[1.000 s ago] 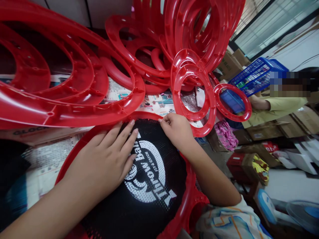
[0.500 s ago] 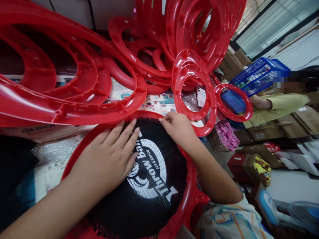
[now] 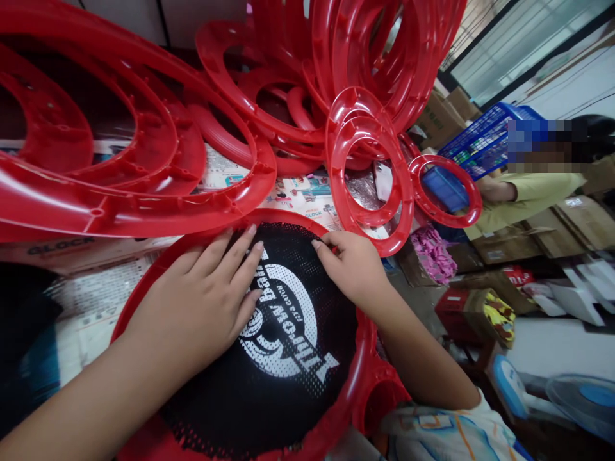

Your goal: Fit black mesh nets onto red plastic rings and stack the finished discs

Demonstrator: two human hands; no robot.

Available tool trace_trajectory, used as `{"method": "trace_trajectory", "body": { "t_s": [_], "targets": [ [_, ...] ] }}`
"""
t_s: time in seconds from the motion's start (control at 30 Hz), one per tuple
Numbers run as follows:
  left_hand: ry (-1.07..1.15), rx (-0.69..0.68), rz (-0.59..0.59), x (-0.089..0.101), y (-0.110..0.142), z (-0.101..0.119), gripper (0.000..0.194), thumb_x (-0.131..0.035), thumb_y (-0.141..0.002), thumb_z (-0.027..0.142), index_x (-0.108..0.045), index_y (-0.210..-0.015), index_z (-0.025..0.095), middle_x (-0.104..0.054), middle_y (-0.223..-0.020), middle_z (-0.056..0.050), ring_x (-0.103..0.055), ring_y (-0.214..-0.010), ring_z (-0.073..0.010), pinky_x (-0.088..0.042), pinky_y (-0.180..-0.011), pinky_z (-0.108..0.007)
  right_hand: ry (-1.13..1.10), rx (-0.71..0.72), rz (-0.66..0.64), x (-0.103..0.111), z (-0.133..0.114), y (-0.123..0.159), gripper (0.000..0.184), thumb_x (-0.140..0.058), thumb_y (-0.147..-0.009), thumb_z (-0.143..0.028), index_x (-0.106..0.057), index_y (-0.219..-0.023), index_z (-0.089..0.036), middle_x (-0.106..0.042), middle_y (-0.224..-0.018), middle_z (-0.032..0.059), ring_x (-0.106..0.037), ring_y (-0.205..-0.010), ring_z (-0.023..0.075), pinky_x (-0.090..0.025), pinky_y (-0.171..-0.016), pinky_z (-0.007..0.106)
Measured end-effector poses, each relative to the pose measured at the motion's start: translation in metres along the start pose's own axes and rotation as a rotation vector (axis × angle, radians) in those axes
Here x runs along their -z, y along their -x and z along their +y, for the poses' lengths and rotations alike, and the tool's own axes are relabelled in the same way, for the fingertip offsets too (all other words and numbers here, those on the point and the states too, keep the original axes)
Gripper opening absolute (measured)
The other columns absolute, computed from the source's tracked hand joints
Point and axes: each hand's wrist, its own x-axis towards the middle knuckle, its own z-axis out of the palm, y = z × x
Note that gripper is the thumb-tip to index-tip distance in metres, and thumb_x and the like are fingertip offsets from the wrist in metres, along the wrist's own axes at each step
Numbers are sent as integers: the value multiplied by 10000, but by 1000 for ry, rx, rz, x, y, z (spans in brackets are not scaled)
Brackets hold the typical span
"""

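A round black mesh (image 3: 235, 403) with white "Throw ball" lettering lies inside a red plastic ring frame (image 3: 350, 390). My left hand (image 3: 202, 294) rests flat on the mesh's left side, fingers stretched out and slightly spread, tips near the far rim. At the far right edge of the mesh, my right hand (image 3: 353, 266) has its thumb and curled fingers closed at the mesh border by the rim. The fingertips of that hand are partly hidden. Small holes run along the mesh's edge.
Large red rings (image 3: 230, 208) lean over the printed cardboard at the left and back. Smaller red rings (image 3: 403, 218) stand to the right. Beyond are a blue basket (image 3: 473, 144), a person in a yellow sleeve (image 3: 538, 192), cardboard boxes (image 3: 509, 243) and a fan (image 3: 586, 397).
My right hand has shifted a little rightward along the rim, its thumb moving along the mesh edge. My left hand stays flat in place. The camera view has shifted slightly.
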Motion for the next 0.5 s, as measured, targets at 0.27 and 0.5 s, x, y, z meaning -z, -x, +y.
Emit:
{"method": "trace_trajectory", "body": {
  "t_s": [0.27, 0.5],
  "targets": [
    [1, 1, -3, -1, 2, -1, 530, -322, -938, 271, -479, -1375, 16, -418, -1475, -236, -518, -1239, -423, -453, -895, -523, -278, -69, 167, -9, 15, -9, 238, -573, -858, -282, -652, -666, -167, -576, -584, -11, -475, -557, 113, -332, -575, 249],
    [23, -8, -11, -2, 3, -2, 543, -320, -939, 285, -469, -1379, 3, -397, -1483, -252, -500, -1258, -437, -451, -903, -534, -116, -56, 186, -14, 17, -16, 251, -557, -871, -259, -668, -667, -165, -588, -574, 1, -496, -558, 126, -314, -570, 256]
  ]
}}
